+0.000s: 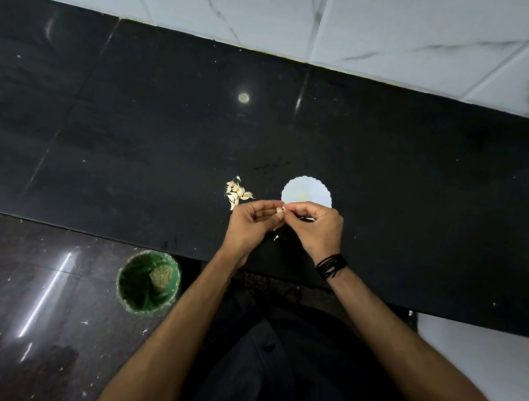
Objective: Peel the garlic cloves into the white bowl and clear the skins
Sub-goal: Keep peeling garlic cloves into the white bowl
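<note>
A small, pale, papery-skinned garlic clove (279,210) sits between both hands just above the near rim of a white bowl with a finely scalloped edge (307,192). The left hand (252,220) has its grip closed round the clove with curled fingers and thumb; the right hand (316,225) pinches at the clove's tip, its grip narrow, and a wrap of black cord band (331,266) circles that wrist. Inside the bowl a faint yellowish spot shows; what it is cannot be told. Just left of the bowl, a loose heap of unpeeled garlic cloves (236,192), cream and curved with pointed ends, lies on the bench. A white scrap of skin (275,238) lies on the bench below the hands.

The polished black stone bench (136,127) is glossy, jointed in slabs, dotted with specks and carrying a round light reflection. Behind it runs a wall of white marble-veined tiles (271,14). Below the bench edge, on a dark shiny floor (29,276) littered with pale flakes, stands a round green bin lined with clear plastic (147,283), holding a brownish clump.
</note>
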`<state>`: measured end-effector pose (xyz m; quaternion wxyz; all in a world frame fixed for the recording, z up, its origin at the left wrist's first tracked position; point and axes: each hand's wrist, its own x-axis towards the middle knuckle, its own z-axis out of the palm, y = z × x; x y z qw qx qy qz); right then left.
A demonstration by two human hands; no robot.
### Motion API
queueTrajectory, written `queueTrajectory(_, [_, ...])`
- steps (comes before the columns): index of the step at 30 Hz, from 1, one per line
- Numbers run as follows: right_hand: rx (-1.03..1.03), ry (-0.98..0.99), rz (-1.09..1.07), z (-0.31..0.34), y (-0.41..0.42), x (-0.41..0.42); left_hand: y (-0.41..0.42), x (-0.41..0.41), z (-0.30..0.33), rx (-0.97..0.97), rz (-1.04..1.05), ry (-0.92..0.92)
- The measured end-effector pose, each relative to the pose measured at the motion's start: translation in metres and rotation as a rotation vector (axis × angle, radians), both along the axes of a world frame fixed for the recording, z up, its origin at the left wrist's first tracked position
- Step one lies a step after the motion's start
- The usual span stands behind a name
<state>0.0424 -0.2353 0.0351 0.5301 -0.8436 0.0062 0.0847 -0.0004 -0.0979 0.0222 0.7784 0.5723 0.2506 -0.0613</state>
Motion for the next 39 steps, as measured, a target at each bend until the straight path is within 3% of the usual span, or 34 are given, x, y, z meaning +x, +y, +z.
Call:
queueTrajectory(11, [0.082, 0.12, -0.121, -0.001, 0.015, -0.005, 0.011, -0.001, -0.009, 0.115, 0.029, -0.007])
queueTrajectory(20, [0.19, 0.234, -0.256, -0.004, 0.019, -0.01, 0.022, -0.007, -0.009, 0.038, -0.064, -0.059])
queueTrajectory(32, [0.061, 0.147, -0.325, -0.01, 0.024, -0.014, 0.037, -0.012, -0.011, -0.067, -0.182, -0.024])
queueTrajectory(35, [0.013, 0.129, -0.255, -0.016, 0.016, -0.009, 0.04, -0.013, -0.011, -0.079, -0.154, -0.01])
queueTrajectory(39, [-0.157, 0.01, 0.012, -0.025, 0.01, -0.014, 0.04, -0.011, -0.012, -0.074, -0.121, 0.0])
